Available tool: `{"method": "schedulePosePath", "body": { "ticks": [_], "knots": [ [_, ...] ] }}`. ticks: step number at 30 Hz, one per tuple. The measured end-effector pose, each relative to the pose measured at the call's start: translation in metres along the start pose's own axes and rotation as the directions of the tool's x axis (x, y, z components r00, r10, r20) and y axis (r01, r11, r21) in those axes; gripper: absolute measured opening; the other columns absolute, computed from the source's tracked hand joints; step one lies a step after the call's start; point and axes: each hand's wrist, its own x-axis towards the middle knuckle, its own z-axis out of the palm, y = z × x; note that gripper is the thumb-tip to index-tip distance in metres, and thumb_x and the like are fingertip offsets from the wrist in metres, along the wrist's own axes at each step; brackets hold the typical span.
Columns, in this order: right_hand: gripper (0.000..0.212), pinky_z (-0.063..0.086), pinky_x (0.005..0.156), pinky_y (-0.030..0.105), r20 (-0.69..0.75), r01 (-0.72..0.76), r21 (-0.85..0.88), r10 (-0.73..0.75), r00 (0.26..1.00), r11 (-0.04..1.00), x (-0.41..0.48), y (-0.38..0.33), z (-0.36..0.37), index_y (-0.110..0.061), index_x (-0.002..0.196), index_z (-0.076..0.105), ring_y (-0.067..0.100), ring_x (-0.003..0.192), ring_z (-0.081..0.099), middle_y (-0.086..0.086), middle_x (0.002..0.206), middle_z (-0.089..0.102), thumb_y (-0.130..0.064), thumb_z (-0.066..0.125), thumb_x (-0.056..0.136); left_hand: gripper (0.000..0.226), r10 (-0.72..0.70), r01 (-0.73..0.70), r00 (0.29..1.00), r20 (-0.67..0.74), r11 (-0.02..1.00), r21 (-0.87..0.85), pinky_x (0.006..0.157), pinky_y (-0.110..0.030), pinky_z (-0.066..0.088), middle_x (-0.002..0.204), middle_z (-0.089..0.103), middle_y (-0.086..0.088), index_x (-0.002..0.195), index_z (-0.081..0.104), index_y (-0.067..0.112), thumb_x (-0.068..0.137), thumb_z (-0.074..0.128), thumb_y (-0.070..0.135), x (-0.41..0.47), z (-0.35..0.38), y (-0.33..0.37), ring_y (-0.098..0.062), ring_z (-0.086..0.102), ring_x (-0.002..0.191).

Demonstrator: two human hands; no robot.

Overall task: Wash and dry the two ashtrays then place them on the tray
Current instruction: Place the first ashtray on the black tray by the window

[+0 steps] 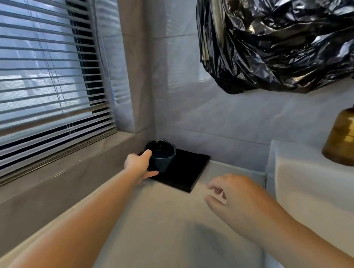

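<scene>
Beige counter [156,236] under window blinds [37,79]: left hand [138,166] wrapped around 1 dark blue ashtray [165,154] at back of black tray [186,174], apparently lifting or placing; right hand [235,198] hovering nearby, fingers loosely curled, empty, seemingly ready to help.

You get open counter [156,236] across the lower middle. The tray [189,167] is free on its right half; the ashtray [165,156] crowds its back-left corner, tight to the sill [72,164] and wall [212,116]. At right, the basin [306,179] and amber bottle [346,138] block you. The black bag [279,38] overhangs upper right.
</scene>
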Motion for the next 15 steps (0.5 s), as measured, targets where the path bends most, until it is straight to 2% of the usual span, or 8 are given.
{"method": "schedulePosePath", "body": {
  "ticks": [4,6,8,10,12,15],
  "knots": [
    [0.033,0.047,0.089,0.028,-0.002,0.007,-0.005,-0.007,1.0,1.0,-0.001,0.001,0.0,-0.028,0.124,0.058,0.011,0.106,0.057,-0.01,0.115,0.061,-0.041,0.046,0.096,0.042,-0.005,0.005,1.0,-0.008,1.0,0.025,0.047,-0.033,0.056,0.134,0.046,-0.016,0.122,0.044,0.003,0.092,0.061,0.027,0.011,0.009,-0.003,-0.043,0.065,0.097],
    [0.034,0.048,0.088,0.028,-0.006,0.013,-0.009,-0.013,1.0,1.0,0.0,0.001,0.001,-0.028,0.125,0.058,0.011,0.104,0.058,-0.009,0.114,0.061,-0.041,0.047,0.095,0.038,-0.001,0.001,1.0,-0.006,1.0,0.025,0.043,-0.031,0.053,0.125,0.048,-0.014,0.118,0.045,0.004,0.092,0.061,0.026,0.017,0.013,-0.005,-0.044,0.063,0.104],
    [0.035,0.048,0.086,0.026,-0.014,0.014,-0.002,-0.014,1.0,1.0,0.001,0.003,0.002,-0.03,0.127,0.057,0.01,0.103,0.058,-0.01,0.115,0.061,-0.041,0.048,0.096,0.044,-0.001,0.001,1.0,-0.015,1.0,0.026,0.041,-0.031,0.052,0.108,0.048,-0.009,0.123,0.045,0.001,0.091,0.062,0.025,0.022,0.015,-0.006,-0.044,0.062,0.104],
    [0.037,0.047,0.084,0.023,-0.017,0.008,0.01,-0.008,1.0,1.0,0.0,0.003,0.003,-0.031,0.131,0.055,0.009,0.103,0.058,-0.011,0.119,0.06,-0.041,0.048,0.096,0.05,0.012,-0.011,0.999,-0.032,0.999,0.036,0.042,-0.033,0.054,0.093,0.047,-0.006,0.128,0.045,-0.001,0.09,0.063,0.025,0.027,0.016,-0.006,-0.043,0.062,0.103],
    [0.038,0.046,0.083,0.021,-0.022,0.012,0.011,-0.012,1.0,1.0,0.0,0.004,0.003,-0.032,0.132,0.054,0.008,0.104,0.058,-0.012,0.121,0.059,-0.042,0.048,0.096,0.048,0.024,-0.022,0.999,-0.032,0.998,0.055,0.049,-0.035,0.056,0.089,0.047,-0.005,0.129,0.045,0.0,0.091,0.062,0.025,0.026,0.017,-0.005,-0.042,0.063,0.1],
    [0.039,0.045,0.082,0.02,-0.017,0.008,0.007,-0.008,1.0,1.0,0.002,0.005,0.003,-0.032,0.133,0.053,0.008,0.106,0.058,-0.012,0.123,0.059,-0.043,0.048,0.096,0.039,0.056,-0.048,0.997,-0.044,0.984,0.171,0.069,-0.044,0.06,0.088,0.054,-0.007,0.12,0.05,-0.002,0.095,0.055,0.027,0.027,0.019,-0.005,-0.036,0.068,0.078]
  ]
}}
